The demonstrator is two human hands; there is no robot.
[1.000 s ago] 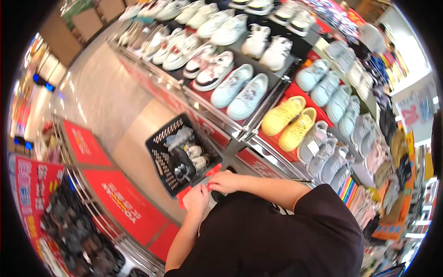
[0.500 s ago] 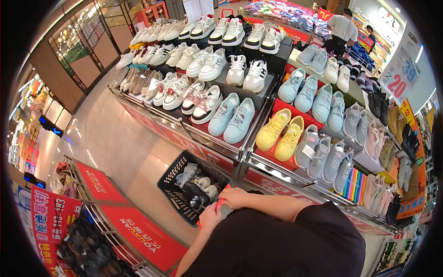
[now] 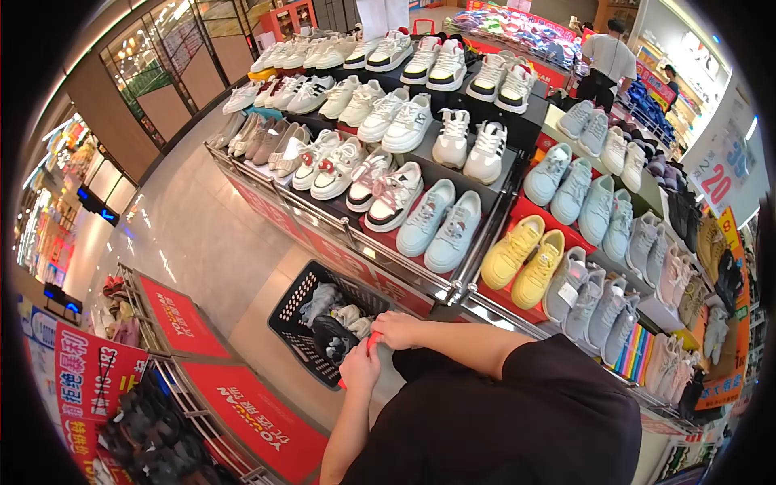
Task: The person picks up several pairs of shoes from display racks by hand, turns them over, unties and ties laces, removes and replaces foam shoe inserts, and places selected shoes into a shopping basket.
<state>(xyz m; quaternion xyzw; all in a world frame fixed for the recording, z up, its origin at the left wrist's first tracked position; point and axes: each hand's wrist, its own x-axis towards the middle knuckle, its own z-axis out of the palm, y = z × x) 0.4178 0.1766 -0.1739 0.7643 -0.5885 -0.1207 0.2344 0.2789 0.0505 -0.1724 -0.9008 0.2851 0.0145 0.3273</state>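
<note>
Both hands are closed around a red handle [image 3: 373,341] at the near end of a black shopping basket [image 3: 283,317] with perforated sides. My left hand [image 3: 360,369] grips the handle's nearer part, while my right hand [image 3: 395,330] holds it a little farther along. Inside the basket lie a grey-blue bundle [image 3: 322,301], some whitish shoe-like items [image 3: 352,318] and a black item [image 3: 331,336] that I cannot make out clearly. What carries the basket is hidden.
Tiered racks of white sneakers [image 3: 406,124], light blue shoes [image 3: 440,226] and yellow shoes [image 3: 525,263] stand ahead and right, edged by a metal rail [image 3: 339,228]. Red-panelled stands [image 3: 250,412] border the left. A person [image 3: 608,61] stands in the back.
The shoe racks have shifted right and slightly down in view. The basket and my hands sit slightly more to the left and higher, with both hands still on the handle.
</note>
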